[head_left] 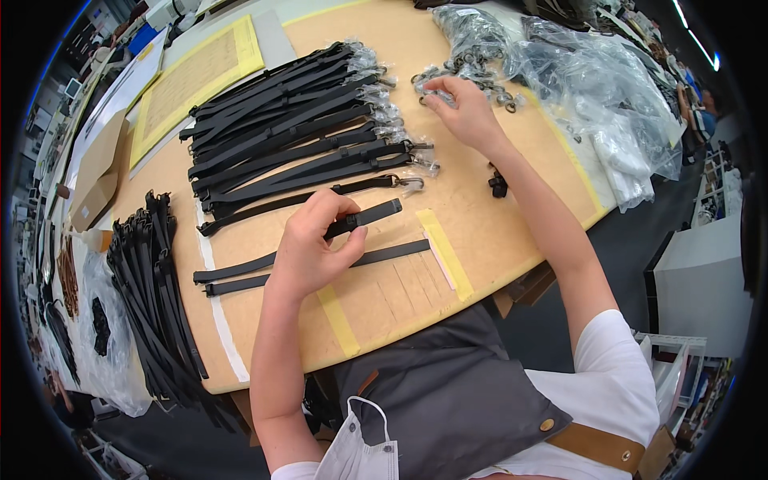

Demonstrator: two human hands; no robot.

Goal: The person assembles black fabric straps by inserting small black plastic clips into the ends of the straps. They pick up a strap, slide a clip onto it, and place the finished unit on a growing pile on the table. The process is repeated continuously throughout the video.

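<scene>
We are pinching a black strap (364,220) with the fingers (340,206) of our left hand (316,248), thumb pressing up from beneath and the other fingers curling over the top, so the strap's folded end is sticking out to the right, just past the fingertips. The strap's long tail is running back under the hand toward the left, lying on the wooden table (480,232) beside a second loose strap (384,254).

Our right hand (464,112) is reaching far forward, its fingertips (436,92) closing on a small metal ring at the near edge of a heap of metal rings (480,76); the exact grip is too small for us to tell. Crumpled clear plastic bags (592,80) are lying just beyond and to the right of the heap.

Between the two hands, a neat row of finished straps (296,128) with wrapped buckle ends is lying across the table. A small black clip (498,184) is sitting near our right forearm. At the left edge a thick bundle of black straps (152,296) is hanging over the table's rim, and strips of yellow tape (444,252) are marking the surface near us.
</scene>
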